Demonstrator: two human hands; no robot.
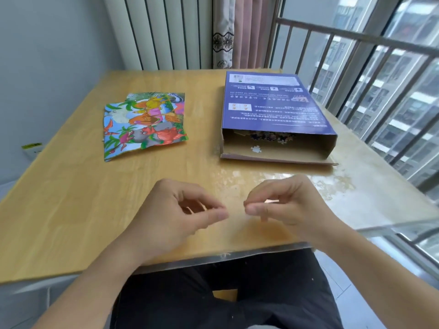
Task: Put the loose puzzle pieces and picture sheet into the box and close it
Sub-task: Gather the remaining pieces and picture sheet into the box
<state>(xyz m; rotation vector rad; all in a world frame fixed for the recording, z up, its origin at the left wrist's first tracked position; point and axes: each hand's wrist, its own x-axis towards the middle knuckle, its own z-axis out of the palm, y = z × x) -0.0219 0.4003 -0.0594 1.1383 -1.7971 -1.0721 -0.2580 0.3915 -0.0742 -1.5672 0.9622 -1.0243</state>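
The purple puzzle box (273, 108) lies flat at the right back of the table, its near end open. Inside it I see several loose puzzle pieces (270, 136), and one pale piece (256, 149) lies face down near the opening. To the left, the colourful dinosaur picture sheet (142, 124) lies flat on the table, and it looks like two overlapping sheets. My left hand (180, 214) and my right hand (285, 205) hover above the table's near edge. Their fingers are loosely curled, and I see nothing in either hand.
The wooden table (71, 198) has a glossy, worn patch on its right side. A railing (356, 67) and window run along the right. A radiator (166, 32) and curtain (228, 32) stand behind the table. My lap is below the near edge.
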